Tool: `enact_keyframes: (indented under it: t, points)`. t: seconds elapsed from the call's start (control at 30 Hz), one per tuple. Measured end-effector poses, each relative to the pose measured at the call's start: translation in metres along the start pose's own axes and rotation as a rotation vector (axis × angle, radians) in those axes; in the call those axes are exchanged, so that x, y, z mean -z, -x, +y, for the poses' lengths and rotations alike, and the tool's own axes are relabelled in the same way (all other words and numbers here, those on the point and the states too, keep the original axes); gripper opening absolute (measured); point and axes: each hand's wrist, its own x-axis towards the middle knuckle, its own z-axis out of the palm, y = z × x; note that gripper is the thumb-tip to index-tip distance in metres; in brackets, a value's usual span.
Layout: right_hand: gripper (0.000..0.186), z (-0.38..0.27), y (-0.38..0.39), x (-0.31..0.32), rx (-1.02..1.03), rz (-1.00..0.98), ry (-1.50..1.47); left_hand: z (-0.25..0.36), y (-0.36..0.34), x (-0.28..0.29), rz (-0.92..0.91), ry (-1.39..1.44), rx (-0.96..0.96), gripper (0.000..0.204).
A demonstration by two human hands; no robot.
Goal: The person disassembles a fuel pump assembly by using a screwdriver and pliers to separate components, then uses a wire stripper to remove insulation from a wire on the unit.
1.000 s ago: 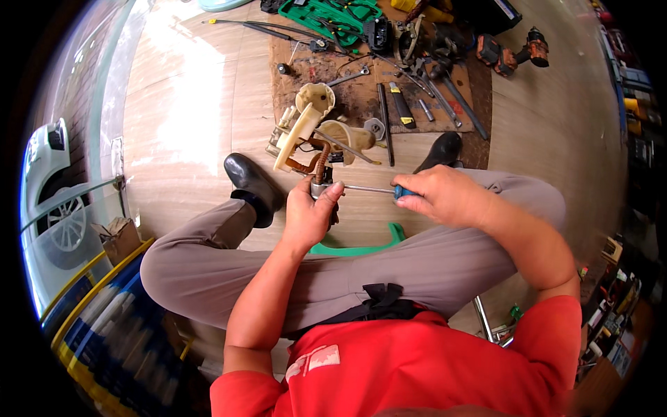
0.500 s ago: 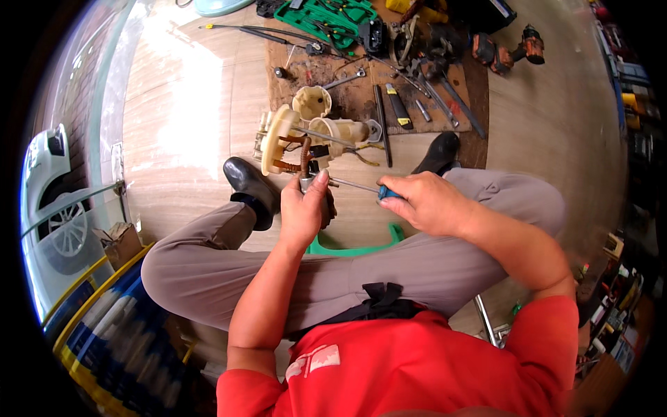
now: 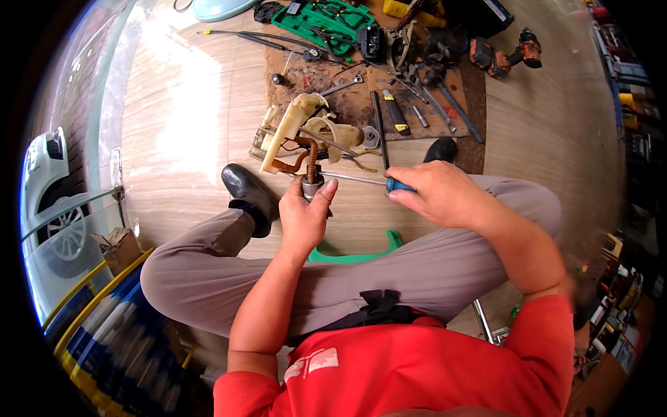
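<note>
My left hand [image 3: 303,219] is closed round a silver, cylindrical fuel pump [image 3: 313,184], thumb on the near side. From the pump's top a brown corrugated hose [image 3: 312,151] bends over to a cream plastic flange [image 3: 281,139], tilted to the left, with a metal rod [image 3: 333,142] across it. My right hand [image 3: 445,196] grips a screwdriver by its blue handle [image 3: 398,185]. The screwdriver's shaft points left to where hose and pump meet; whether the tip touches is hidden. Behind the rod lies a cream plastic housing [image 3: 347,133].
Stained cardboard [image 3: 316,69] ahead carries a utility knife [image 3: 396,113], a black bar [image 3: 380,128], a wrench [image 3: 342,86] and a green tool case [image 3: 326,26]. A cordless drill [image 3: 507,57] lies far right. A green plastic piece [image 3: 361,256] sits between my legs.
The flange has turned and tilted, showing more of its side and the hose. The screwdriver and my right hand have shifted slightly right, with its shaft lying flatter. My left hand keeps hold of the pump.
</note>
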Motion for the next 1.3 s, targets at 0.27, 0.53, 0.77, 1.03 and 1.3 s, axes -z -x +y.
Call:
enact_keyframes:
  t: [0.27,0.53,0.77,1.03,1.3]
  points:
    - [0.032,0.003,-0.001,0.008,-0.027,0.006,-0.014,-0.001,0.001,-0.001,0.015,0.052,-0.081,0.026]
    - [0.024,0.001,-0.001,0.029,-0.045,-0.133,-0.121,0.003,0.002,0.001,-0.074,0.171,-0.006,0.038]
    - [0.022,0.003,0.001,0.031,0.013,-0.155,-0.130,-0.003,0.001,0.003,-0.051,0.123,0.002,0.043]
    - [0.022,0.006,0.003,0.030,0.053,-0.133,-0.148,0.000,0.002,0.001,-0.016,0.056,-0.092,0.043]
    - [0.030,0.005,0.002,0.029,0.086,-0.113,-0.196,0.000,0.003,0.002,0.005,-0.043,-0.213,0.047]
